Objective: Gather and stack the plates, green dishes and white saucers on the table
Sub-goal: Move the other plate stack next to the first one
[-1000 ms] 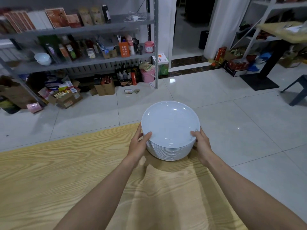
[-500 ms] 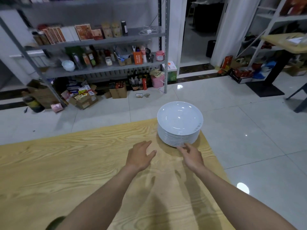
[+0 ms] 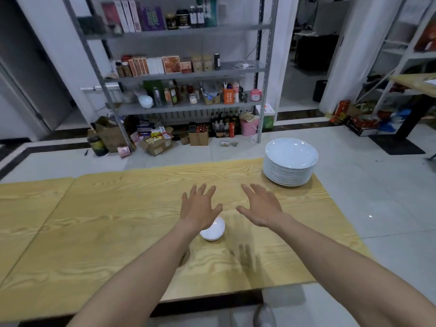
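A tall stack of white plates (image 3: pixel 289 165) stands on the far right corner of the wooden table (image 3: pixel 99 223). A small stack of white saucers (image 3: pixel 213 230) sits near the table's middle, partly hidden under my left wrist. My left hand (image 3: pixel 199 207) hovers above the saucers with fingers spread and holds nothing. My right hand (image 3: pixel 260 205) is beside it, also spread and empty, well short of the plate stack. No green dishes are in view.
The table's right edge and near edge drop to a tiled floor (image 3: pixel 382 208). A metal shelf (image 3: pixel 188 105) with bottles and boxes stands beyond the table, with cartons (image 3: pixel 155 142) on the floor beneath it. My shoe (image 3: pixel 264 316) shows below the table's near edge.
Both hands let go of the plate stack, left on the table's far right corner, and drew back towards me. The view pulled back, revealing the saucers under my left hand.
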The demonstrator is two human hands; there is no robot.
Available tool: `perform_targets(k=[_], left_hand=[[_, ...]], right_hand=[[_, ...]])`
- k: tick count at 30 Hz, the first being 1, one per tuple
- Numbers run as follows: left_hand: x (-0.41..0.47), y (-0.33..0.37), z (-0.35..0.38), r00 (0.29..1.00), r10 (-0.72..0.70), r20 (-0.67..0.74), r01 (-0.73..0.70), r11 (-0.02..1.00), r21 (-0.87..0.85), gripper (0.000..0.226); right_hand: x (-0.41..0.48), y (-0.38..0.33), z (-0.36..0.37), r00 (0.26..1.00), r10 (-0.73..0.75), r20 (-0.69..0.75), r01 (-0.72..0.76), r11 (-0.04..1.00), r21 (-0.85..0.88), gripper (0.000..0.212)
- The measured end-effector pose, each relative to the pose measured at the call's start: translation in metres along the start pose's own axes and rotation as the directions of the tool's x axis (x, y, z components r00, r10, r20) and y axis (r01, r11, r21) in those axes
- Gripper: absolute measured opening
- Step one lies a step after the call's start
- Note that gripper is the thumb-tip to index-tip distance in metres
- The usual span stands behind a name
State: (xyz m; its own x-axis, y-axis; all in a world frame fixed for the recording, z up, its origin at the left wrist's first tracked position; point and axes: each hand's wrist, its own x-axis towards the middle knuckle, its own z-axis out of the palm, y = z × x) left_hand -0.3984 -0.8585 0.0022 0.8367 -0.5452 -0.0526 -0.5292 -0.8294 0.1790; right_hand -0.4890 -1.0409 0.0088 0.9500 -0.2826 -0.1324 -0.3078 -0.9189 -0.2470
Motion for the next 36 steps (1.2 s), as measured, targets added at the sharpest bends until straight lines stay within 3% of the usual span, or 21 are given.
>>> perform_targets(k=[9,36], left_hand=[[-0.059,-0.042,-0.018,0.998,-0.049,-0.048,0.046,0.998,-0.042,0.067],[-0.080,-0.092,-0.027,0.956,-0.272,-0.113,0.273,0.962,0.000,0.068]], right_hand=[[-0.027,-0.055,0.009,0.996,-0.076,-0.037,0.075,0.997,-0.036,0.077],[0.018,-0.123,0.025,0.931,-0.361,0.058,0.365,0.926,-0.101,0.076]])
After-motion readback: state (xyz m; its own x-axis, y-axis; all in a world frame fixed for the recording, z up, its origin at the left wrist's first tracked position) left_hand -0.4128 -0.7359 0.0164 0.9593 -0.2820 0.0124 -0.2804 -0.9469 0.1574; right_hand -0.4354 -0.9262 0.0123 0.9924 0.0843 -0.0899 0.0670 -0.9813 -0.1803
